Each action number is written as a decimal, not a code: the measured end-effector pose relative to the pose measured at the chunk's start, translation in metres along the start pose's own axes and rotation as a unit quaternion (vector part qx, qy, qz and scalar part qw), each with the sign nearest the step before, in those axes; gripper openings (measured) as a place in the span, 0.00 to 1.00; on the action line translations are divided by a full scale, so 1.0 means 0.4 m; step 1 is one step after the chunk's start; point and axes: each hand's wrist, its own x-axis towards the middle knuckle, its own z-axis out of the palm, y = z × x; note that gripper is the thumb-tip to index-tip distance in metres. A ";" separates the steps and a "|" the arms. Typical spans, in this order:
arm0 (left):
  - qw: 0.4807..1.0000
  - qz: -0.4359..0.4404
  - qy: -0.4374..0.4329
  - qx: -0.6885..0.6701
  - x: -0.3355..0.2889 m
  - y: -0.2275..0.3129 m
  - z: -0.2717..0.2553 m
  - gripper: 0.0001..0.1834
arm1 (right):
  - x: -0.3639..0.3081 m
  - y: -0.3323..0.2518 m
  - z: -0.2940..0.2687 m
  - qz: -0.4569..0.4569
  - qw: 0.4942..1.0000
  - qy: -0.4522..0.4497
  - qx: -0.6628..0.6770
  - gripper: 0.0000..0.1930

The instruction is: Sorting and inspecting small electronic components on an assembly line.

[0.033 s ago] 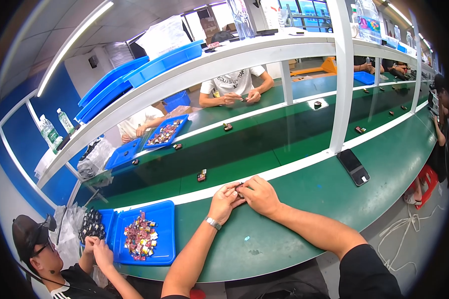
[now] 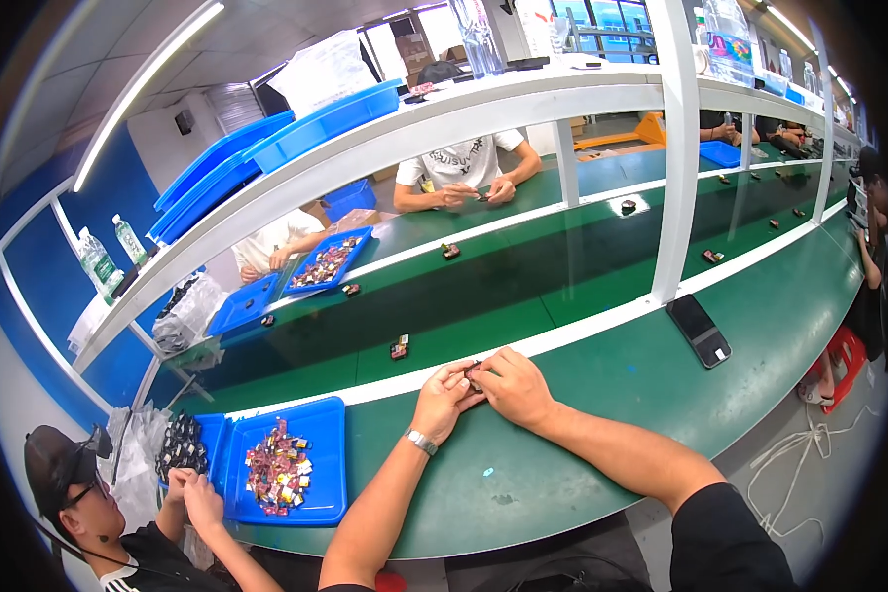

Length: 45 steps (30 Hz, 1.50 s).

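Note:
Both my hands meet above the near strip of the green worktop point(image 2: 553, 449), beside the white rail. My left hand point(image 2: 442, 403), with a metal watch on its wrist, is closed round a small dark part point(image 2: 475, 370). Pinched fingers of my right hand point(image 2: 516, 390) hold the same part from the other side. Fingers cover most of it, so its exact kind does not show. Just beyond the rail, a small black, red and yellow part point(image 2: 399, 347) lies on the green conveyor belt point(image 2: 493, 326).
Left of my arms, a blue tray point(image 2: 337, 464) holds many small reddish and yellow pieces. A co-worker in a black cap point(image 2: 57, 464) sits beside it. A black phone point(image 2: 699, 331) lies right, near a white post point(image 2: 673, 197). Several parts dot the belt; people work across it.

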 end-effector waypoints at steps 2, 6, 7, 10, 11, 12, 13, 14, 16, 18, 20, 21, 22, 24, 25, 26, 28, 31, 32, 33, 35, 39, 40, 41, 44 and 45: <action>1.000 0.003 -0.007 -0.001 0.002 0.000 0.002 0.17 | 0.000 0.002 0.001 -0.003 1.000 0.006 -0.001 0.07; 1.000 0.014 -0.011 0.014 0.003 -0.001 -0.008 0.17 | 0.017 -0.012 -0.016 0.005 1.000 0.012 0.020 0.08; 1.000 0.021 -0.003 0.007 0.002 0.000 -0.005 0.16 | 0.021 -0.015 -0.020 0.010 0.999 0.022 0.027 0.08; 0.999 0.034 0.006 -0.005 0.001 -0.002 -0.003 0.16 | 0.009 -0.020 -0.017 0.046 0.997 -0.009 0.056 0.07; 0.999 0.040 0.009 -0.012 0.003 -0.003 -0.004 0.15 | 0.009 -0.017 -0.017 0.047 0.997 -0.007 0.055 0.07; 0.999 0.039 0.007 -0.011 0.003 0.000 0.001 0.15 | 0.008 -0.015 -0.017 0.069 0.994 -0.019 0.086 0.08; 0.999 0.038 0.008 -0.014 0.001 0.002 0.005 0.15 | 0.007 -0.012 -0.016 0.090 0.988 -0.030 0.118 0.09; 0.999 0.036 0.009 -0.018 0.000 0.004 0.009 0.14 | 0.005 -0.006 -0.013 0.091 0.988 -0.029 0.118 0.09; 0.998 0.046 0.031 0.013 0.000 0.000 0.020 0.13 | 0.003 0.003 -0.007 0.119 0.978 -0.020 0.171 0.09; 0.996 0.055 0.054 0.044 0.000 -0.005 0.028 0.12 | 0.002 0.006 -0.005 0.127 0.975 -0.019 0.182 0.09; 0.993 0.066 0.079 0.054 0.001 -0.008 0.031 0.11 | 0.003 0.008 -0.002 0.135 0.972 -0.018 0.194 0.09; 0.993 0.066 0.080 0.054 0.001 -0.011 0.031 0.11 | 0.002 0.008 0.002 0.198 0.948 -0.031 0.249 0.10; 0.990 0.074 0.087 0.086 0.003 -0.015 0.030 0.10 | 0.001 0.008 0.005 0.259 0.916 -0.043 0.302 0.10; 0.985 0.080 0.095 0.118 0.004 -0.019 0.026 0.10 | 0.003 0.014 0.007 0.285 0.905 -0.053 0.312 0.11; 0.985 0.081 0.091 0.123 0.005 -0.021 0.025 0.09 | 0.005 0.017 0.007 0.310 0.893 -0.061 0.321 0.11; 0.985 0.082 0.086 0.128 0.006 -0.023 0.024 0.09 | 0.007 0.019 0.006 0.310 0.893 -0.062 0.321 0.11; 0.983 0.089 0.086 0.135 0.007 -0.028 0.023 0.09 | 0.012 0.017 0.003 0.316 0.891 -0.068 0.319 0.11; 0.980 0.101 0.079 0.152 0.009 -0.035 0.019 0.09 | 0.017 0.009 -0.002 0.301 0.904 -0.060 0.298 0.10; 0.978 0.107 0.073 0.162 0.010 -0.037 0.018 0.10 | 0.019 0.008 -0.003 0.302 0.904 -0.060 0.298 0.10; 0.978 0.105 0.073 0.162 0.010 -0.037 0.019 0.10 | 0.022 0.010 -0.006 0.307 0.900 -0.062 0.302 0.09; 0.978 0.120 0.054 0.162 0.008 -0.037 0.022 0.11 | 0.021 0.011 -0.011 0.314 0.897 -0.063 0.305 0.09; 0.978 0.129 0.039 0.159 0.006 -0.038 0.021 0.11 | 0.022 0.009 -0.013 0.314 0.897 -0.067 0.303 0.10; 0.978 0.129 0.038 0.159 0.006 -0.038 0.019 0.11 | 0.022 0.009 -0.012 0.313 0.897 -0.070 0.306 0.10; 0.978 0.128 0.036 0.159 0.006 -0.038 0.017 0.11 | 0.020 0.010 -0.012 0.315 0.896 -0.068 0.306 0.10; 0.978 0.119 0.033 0.167 0.006 -0.039 0.010 0.13 | 0.021 0.017 -0.010 0.310 0.896 -0.069 0.311 0.10; 0.979 0.117 0.032 0.167 0.005 -0.034 0.023 0.13 | 0.018 0.028 -0.008 0.309 0.893 -0.066 0.321 0.10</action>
